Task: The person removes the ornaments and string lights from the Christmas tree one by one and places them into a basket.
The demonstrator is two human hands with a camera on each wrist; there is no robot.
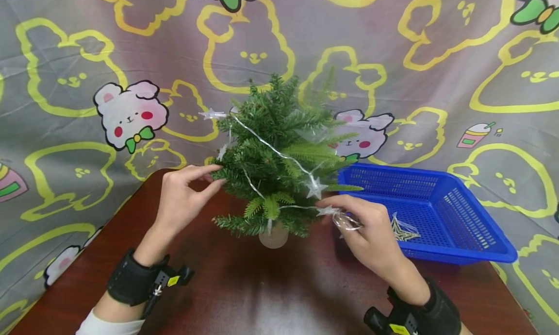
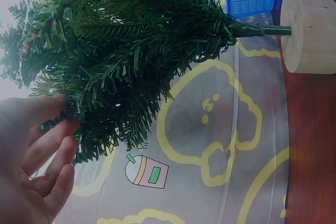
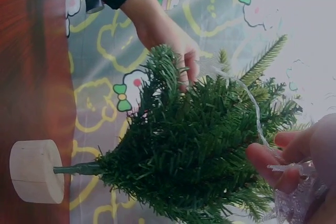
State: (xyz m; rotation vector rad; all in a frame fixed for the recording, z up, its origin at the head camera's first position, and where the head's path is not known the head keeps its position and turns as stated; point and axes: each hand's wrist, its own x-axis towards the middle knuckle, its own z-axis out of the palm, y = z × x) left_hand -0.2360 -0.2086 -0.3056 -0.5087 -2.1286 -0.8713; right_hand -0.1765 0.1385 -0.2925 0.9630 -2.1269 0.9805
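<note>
Silver light string (image 1: pixel 345 221): coil pinched in the right grip (image 1: pixel 373 233), strand running across the tree (image 1: pixel 279 111); probably light, springy, quick to tangle.
Left grip (image 1: pixel 180 199): thumb and fingers pinching a branch tip (image 1: pixel 223 174).
Plastic stars (image 1: pixel 314 187): likely brittle; hold by the wire (image 1: pixel 285 156) instead.
Tree: upright on the desk (image 1: pixel 262 291), branches probably pliant; steady it by the wooden base (image 1: pixel 273 238).

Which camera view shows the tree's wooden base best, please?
The right wrist view: the base appears whole and unobstructed. In the left wrist view, the picture's edge cuts it off; in the head view, the tree partly hides it.
</note>
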